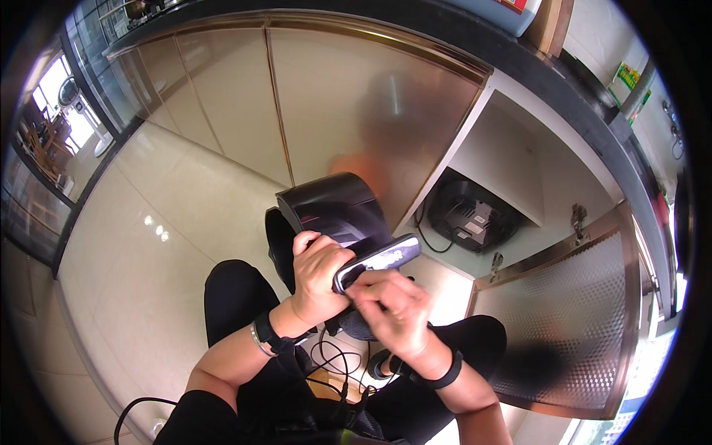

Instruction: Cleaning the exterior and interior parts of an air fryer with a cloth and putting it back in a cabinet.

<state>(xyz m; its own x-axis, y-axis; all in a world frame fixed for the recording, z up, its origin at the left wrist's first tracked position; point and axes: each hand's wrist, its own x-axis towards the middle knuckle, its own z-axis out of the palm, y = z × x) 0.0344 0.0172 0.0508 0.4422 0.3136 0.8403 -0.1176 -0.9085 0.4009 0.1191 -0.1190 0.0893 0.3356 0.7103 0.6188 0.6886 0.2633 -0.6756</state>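
Observation:
My left hand [320, 272] grips a glossy black bar-shaped part [389, 257] with light lettering on its top. Directly beyond it is a curved black housing [336, 208], apparently of the same appliance; how the two join is hidden by my hand. At the near end of the bar, my right hand [395, 308] has its fingers bent and drawn together. Motion blurs those fingertips, so whether they pinch anything is unclear. Both hands are in front of my knees, above the floor.
An open cabinet at right holds a black corded appliance [473, 214]. Its textured door [562, 322] swings out beside my right knee. Black cables [336, 359] lie tangled between my legs. Closed cabinet fronts [345, 100] and the dark countertop edge [423, 25] run ahead.

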